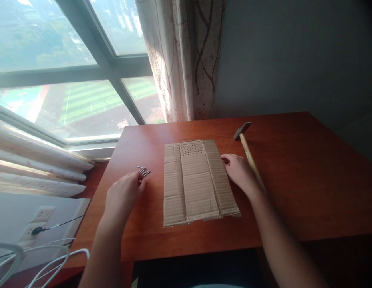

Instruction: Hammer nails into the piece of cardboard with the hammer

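Observation:
A flat piece of creased cardboard (196, 182) lies in the middle of the reddish wooden table (308, 188); a patch of small holes marks its far end. My left hand (124, 196) rests left of it, fingers curled and touching a small pile of metal nails (143, 171). My right hand (239, 171) lies at the cardboard's right edge, fingers bent and pressing on it. A hammer (247, 150) with a wooden handle and dark head lies just right of that hand, its handle partly hidden under my wrist.
A large window (68, 68) and a patterned curtain (188, 60) stand behind the table's far left. A grey wall (293, 56) is behind the right side. Left of the table sit a wall socket (38, 224) with a plug and white cables (38, 260).

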`<state>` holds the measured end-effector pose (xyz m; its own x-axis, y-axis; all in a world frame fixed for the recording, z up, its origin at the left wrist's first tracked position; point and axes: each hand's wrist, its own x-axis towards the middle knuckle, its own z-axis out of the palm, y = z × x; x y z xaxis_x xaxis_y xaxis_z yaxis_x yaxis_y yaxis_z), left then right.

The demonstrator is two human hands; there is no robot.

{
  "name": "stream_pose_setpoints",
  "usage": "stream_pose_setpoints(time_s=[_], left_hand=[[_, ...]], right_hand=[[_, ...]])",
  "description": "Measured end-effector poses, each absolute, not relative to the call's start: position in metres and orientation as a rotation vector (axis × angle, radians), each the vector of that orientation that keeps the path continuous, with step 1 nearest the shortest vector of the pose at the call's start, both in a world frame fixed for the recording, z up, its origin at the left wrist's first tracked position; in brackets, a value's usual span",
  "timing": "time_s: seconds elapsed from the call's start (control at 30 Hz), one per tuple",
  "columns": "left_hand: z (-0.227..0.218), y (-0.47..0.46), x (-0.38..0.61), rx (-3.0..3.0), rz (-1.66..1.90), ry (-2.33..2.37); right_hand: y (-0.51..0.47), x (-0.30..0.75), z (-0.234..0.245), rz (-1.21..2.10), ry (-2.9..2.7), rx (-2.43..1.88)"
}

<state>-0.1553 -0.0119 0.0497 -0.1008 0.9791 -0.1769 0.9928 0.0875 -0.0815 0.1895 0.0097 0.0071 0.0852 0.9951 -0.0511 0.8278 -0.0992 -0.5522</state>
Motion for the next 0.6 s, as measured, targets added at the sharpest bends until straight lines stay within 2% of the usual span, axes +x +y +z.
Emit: stream_pose_setpoints(time_s=[0.23, 0.43, 0.6], left_hand=[[0.051, -0.014, -0.157, 2.17, -0.266, 2.191], [0.046, -0.019, -0.163, 2.204, -0.089, 2.285], [0.044, -0.017, -0.167, 2.163, -0.119, 2.343]], right_hand=[[0.009, 0.189, 0.006, 0.584, -1.795, -1.987], [0.01, 0.189, 0.007, 0.617, -1.778, -1.979], [0.009, 0.189, 0.006, 0.619, -1.78, -1.987]])
